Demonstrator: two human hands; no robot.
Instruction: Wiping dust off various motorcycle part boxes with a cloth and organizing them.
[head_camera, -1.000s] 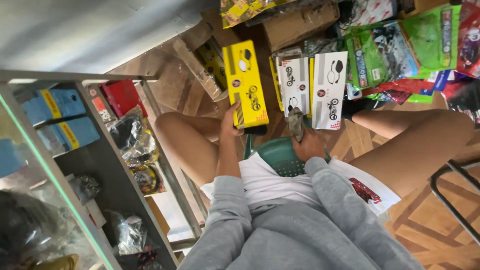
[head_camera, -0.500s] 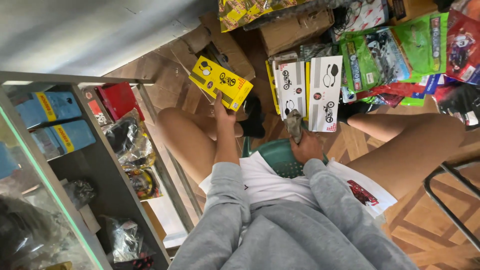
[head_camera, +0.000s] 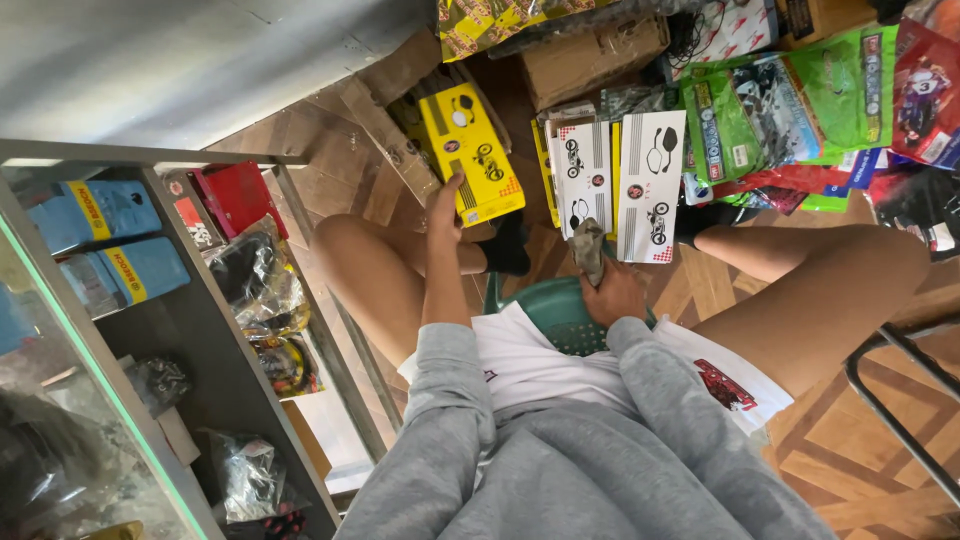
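Note:
My left hand (head_camera: 441, 206) is shut on the near end of a yellow box (head_camera: 470, 150) printed with motorcycle pictures, which lies tilted over an open cardboard carton (head_camera: 385, 120) on the floor ahead. My right hand (head_camera: 612, 292) rests between my knees and grips a crumpled grey cloth (head_camera: 588, 250). Just beyond that hand two white boxes (head_camera: 650, 185) with the same pictures stand upright side by side. I sit on a green plastic stool (head_camera: 548, 312), bare legs spread to either side.
A glass-fronted cabinet (head_camera: 190, 340) at left holds blue boxes (head_camera: 110, 240), a red box (head_camera: 235, 195) and bagged parts. Green and red packets (head_camera: 800, 100) pile at upper right behind a taped cardboard box (head_camera: 590, 50). A black metal chair frame (head_camera: 900, 400) stands at right on parquet floor.
My left hand has carried the yellow box from upright in front of me leftward and away, tilting it down over the open carton. My right hand and the cloth stayed put.

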